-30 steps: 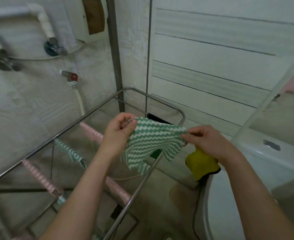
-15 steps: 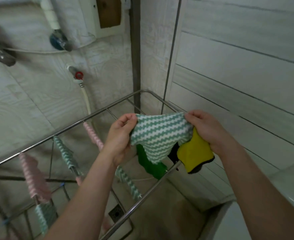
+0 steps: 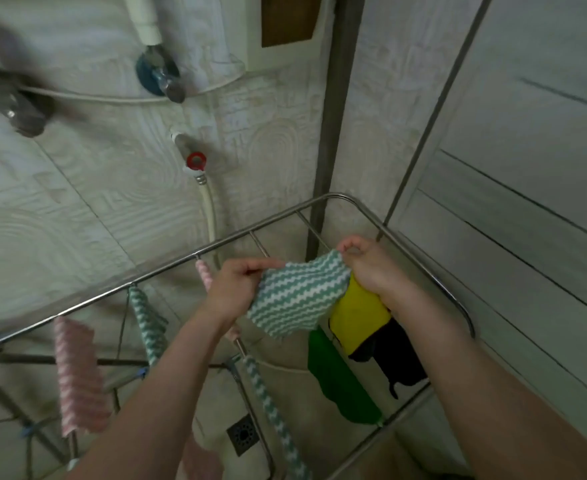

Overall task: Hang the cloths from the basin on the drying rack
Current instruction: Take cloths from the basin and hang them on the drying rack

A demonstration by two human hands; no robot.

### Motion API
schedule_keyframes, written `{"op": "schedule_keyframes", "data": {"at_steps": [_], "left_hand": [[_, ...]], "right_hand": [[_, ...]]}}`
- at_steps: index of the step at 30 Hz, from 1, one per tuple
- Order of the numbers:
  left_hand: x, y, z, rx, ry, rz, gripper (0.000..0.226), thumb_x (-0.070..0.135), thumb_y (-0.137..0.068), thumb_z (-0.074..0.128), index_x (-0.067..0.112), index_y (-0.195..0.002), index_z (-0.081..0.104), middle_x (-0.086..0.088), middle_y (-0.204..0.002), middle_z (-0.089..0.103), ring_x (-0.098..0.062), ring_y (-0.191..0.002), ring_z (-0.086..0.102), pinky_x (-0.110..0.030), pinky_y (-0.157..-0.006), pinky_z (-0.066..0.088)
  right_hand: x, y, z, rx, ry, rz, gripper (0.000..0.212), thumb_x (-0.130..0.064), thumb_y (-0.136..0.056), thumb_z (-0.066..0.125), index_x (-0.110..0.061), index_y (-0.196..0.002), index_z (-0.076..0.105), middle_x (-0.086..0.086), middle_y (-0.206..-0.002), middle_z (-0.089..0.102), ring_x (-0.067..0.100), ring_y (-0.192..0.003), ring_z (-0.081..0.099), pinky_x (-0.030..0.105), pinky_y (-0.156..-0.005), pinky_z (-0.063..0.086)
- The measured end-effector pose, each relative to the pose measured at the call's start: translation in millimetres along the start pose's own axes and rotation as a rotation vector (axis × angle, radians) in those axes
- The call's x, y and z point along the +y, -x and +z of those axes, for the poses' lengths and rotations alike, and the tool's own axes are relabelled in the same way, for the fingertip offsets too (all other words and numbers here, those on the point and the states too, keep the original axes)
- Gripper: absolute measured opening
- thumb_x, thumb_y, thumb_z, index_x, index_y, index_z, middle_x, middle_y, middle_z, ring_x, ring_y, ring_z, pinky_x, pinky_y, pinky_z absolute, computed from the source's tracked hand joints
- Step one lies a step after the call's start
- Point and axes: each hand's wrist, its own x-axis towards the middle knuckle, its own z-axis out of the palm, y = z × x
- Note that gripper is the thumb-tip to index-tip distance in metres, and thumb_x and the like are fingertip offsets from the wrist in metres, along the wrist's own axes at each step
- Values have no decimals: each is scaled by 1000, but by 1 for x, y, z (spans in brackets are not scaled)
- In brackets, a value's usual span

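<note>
A green-and-white zigzag cloth is stretched between my hands above the steel drying rack. My left hand pinches its left corner and my right hand pinches its right corner. Under my right hand a yellow cloth with black edging hangs down; whether that hand also holds it I cannot tell. A green cloth and a black cloth hang on rails below. Pink striped cloths and another zigzag cloth hang on rails to the left. The basin is out of view.
A tiled wall with a red-handled tap and white hose stands behind the rack. A panelled door is on the right. A floor drain lies below the rails.
Both hands carried the zigzag cloth up and to the right, further over the far end of the rack. The view swung left, away from the white tub edge.
</note>
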Motion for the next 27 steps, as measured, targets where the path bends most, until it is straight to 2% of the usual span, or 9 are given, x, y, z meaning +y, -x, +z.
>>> {"op": "schedule_keyframes", "data": {"at_steps": [4,8,11,15,18,20,22,25,27], "left_hand": [[-23,-18,-6,-19,-275,-9,39,-5,-95,39,12,-119,64,-2,-131,57,-4,-118,44,-12,-102,27],[-33,-39,-13,-93,-265,-72,53,-1,-86,54,18,-135,49,-2,-138,50,-14,-127,45,-33,-110,35],[-37,-52,-17,-107,-280,-86,64,-2,-80,56,19,-139,42,-2,-141,46,-17,-129,45,-37,-110,36],[-41,-70,-16,-63,-466,-85,72,-4,-77,55,12,-144,33,-9,-149,35,-21,-138,34,-29,-115,24],[-44,-79,-16,-69,-630,-21,74,-2,-78,57,5,-146,28,-13,-154,26,-22,-143,23,-22,-115,15],[-50,-82,-16,-84,-694,0,75,0,-78,57,3,-146,26,-15,-155,23,-25,-144,22,-23,-115,15],[-53,-83,-16,-92,-757,12,76,0,-78,56,2,-147,24,-14,-156,20,-26,-144,22,-22,-114,16],[-52,-85,-16,-90,-851,31,77,-1,-79,55,4,-148,20,-11,-158,15,-25,-142,25,-27,-114,24],[-51,-88,-16,-81,-906,52,77,-2,-80,55,3,-148,20,-11,-158,13,-26,-142,25,-31,-114,26]], "right_hand": [[19,-41,27,-14,255,25,19,-17,-97,40,-22,-84,53,9,-99,63,28,-96,60,36,-82,48],[16,-68,40,8,430,16,13,-13,-97,37,-16,-94,49,6,-95,55,28,-98,56,32,-76,41],[16,-84,47,1,364,10,15,-19,-99,37,-12,-101,50,12,-104,59,30,-103,57,33,-79,42],[19,-91,52,-108,304,10,48,-36,-96,51,-15,-138,39,8,-139,48,26,-124,49,33,-95,41],[22,-86,51,-185,402,-72,37,-39,-88,64,-21,-120,55,3,-118,60,21,-105,59,30,-84,47],[25,-80,51,-344,425,-72,20,-40,-84,68,-24,-95,64,-4,-93,65,12,-85,61,27,-73,48],[29,-73,54,-486,447,-62,22,-39,-82,71,-16,-83,70,0,-80,69,10,-74,63,26,-67,47],[34,-68,57,-454,542,-97,28,-36,-82,71,-9,-79,73,10,-79,72,22,-75,68,34,-69,53],[36,-66,59,-420,601,-111,33,-35,-83,68,-7,-67,68,10,-67,67,24,-66,64,32,-59,47]]}}
